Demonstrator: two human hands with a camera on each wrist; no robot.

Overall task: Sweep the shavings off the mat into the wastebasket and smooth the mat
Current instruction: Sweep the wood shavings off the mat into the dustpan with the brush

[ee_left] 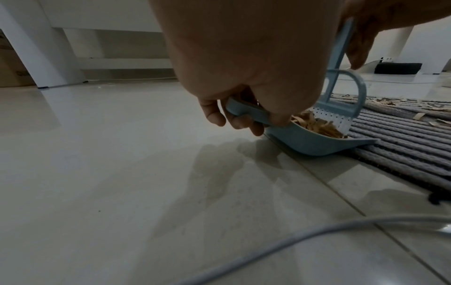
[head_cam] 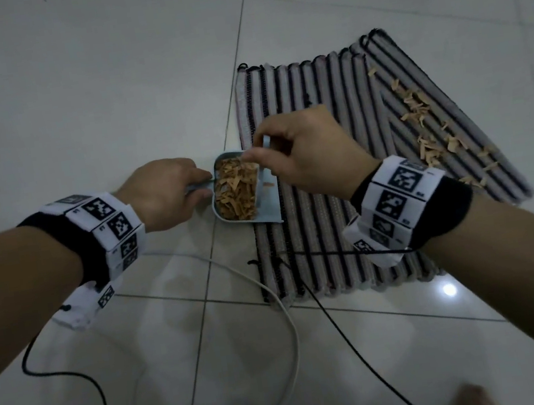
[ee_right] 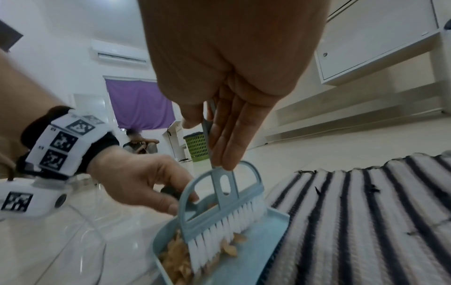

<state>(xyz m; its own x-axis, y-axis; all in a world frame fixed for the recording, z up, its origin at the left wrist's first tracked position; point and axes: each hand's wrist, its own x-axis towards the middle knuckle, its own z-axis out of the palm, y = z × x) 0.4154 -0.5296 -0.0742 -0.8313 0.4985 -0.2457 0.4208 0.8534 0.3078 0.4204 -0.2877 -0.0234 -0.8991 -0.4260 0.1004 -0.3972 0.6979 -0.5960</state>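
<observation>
We see pale tiled floor (head_cam: 76,92). On it: striped mat (head_cam: 334,244) at right, far-right corner folded over; blue dustpan (head_cam: 222,214) w/ lip on mat's left edge; white cable (head_cam: 272,291) & black cable (head_cam: 76,376) near us.

Dim, greyish indoor light overall. Bright lamp glare spot on glossy floor (head_cam: 449,289) near mat corner. Soft shadows of hands on tiles in left wrist view. Strong wide-angle bending at edges in all views. Palms close to wrist cameras blurred; background soft. Feet at bottom of head view smeared.
</observation>
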